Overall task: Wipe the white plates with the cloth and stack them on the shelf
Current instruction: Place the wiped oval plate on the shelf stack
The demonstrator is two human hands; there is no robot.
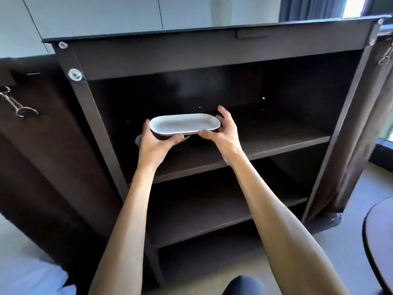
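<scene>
Both hands hold one white plate (184, 124) level in the air, just inside the open front of a dark brown cabinet (212, 50) and above its upper shelf (276, 143). The left hand (154, 145) grips the plate's left end, thumb on the near rim and fingers curled beneath; the right hand (223, 133) pinches the right end between thumb and fingers. The plate does not yet seem to rest on the shelf (the gap beneath it is in shadow, so this is hard to judge). A pale rounded edge (138, 141) shows just below and behind the left hand, possibly another plate already on the shelf, though too little shows to be sure. No cloth is in view, so this plate has probably been wiped and is in the stacking step. The lower shelves (202, 211) look bare. How many plates remain cannot be told.
</scene>
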